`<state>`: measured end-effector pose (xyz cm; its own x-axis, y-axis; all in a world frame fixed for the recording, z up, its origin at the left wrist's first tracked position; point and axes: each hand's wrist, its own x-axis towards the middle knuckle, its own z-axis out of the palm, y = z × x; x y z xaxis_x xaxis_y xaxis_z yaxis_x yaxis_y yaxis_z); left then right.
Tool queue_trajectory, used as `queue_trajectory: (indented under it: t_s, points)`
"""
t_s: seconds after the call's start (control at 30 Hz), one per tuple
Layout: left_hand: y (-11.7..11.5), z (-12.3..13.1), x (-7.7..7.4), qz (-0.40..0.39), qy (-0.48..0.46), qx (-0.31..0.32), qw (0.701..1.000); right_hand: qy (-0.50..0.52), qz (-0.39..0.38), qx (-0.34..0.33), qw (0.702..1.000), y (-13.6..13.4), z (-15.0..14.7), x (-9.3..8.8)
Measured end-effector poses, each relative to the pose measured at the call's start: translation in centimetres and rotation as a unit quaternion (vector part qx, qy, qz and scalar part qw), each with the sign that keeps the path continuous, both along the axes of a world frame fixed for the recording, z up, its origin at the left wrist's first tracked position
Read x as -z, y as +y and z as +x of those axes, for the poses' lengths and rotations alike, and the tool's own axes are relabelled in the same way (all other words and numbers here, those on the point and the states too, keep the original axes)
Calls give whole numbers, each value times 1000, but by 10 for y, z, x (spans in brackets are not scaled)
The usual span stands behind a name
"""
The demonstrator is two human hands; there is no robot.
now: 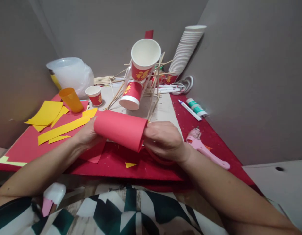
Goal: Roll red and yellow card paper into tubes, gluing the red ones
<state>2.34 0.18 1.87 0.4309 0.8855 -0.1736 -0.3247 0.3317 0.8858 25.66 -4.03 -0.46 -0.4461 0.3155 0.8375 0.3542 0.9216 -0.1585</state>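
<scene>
The red paper tube (pixel 120 129) is clamped endwise between left hand (pixel 86 134) and right hand (pixel 163 140). Its long axis runs left-right, above the near edge of the tabletop (pixel 214 137).

Forearms angled inward, hands level.
Left hand (pixel 88 133) and right hand (pixel 164 140) faced each other, fingers curled tight.

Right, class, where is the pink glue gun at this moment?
In the head view, the pink glue gun lies on the red sheet on the right side, beside the right hand and nearer than the white marker.
</scene>
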Motion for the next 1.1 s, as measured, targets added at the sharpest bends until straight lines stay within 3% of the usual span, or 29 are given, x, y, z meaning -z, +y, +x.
queue_trajectory:
  t_s: [0.13,0.2,0.3,0.47,0.63,0.73,0.83,1.0,1.1]
  points:
    - [0,-11,-12,181,57,-66,980,198,-83,57,975,-11,-8,4]
    - [-4,-16,-16,232,102,-70,965,305,-128,81,940,-13,-11,3]
    - [-14,-21,-18,276,148,-73,947,374,-197,90,902,-8,-11,-2]
    - [-21,-24,-19,259,175,-43,949,396,-299,87,864,6,-4,-10]
    - [-14,-32,-16,417,219,-6,882,339,-428,63,836,6,0,-19]
    - [-15,-33,-19,455,228,-11,860,269,-507,28,819,3,0,-22]
    - [-21,-30,-25,448,248,-13,859,239,-542,12,805,0,-1,-22]
    - [-23,-24,-29,393,237,-18,888,249,-582,-27,774,-6,-4,-21]
    - [-19,-22,-25,447,273,0,852,254,-609,-37,750,-8,-7,-19]
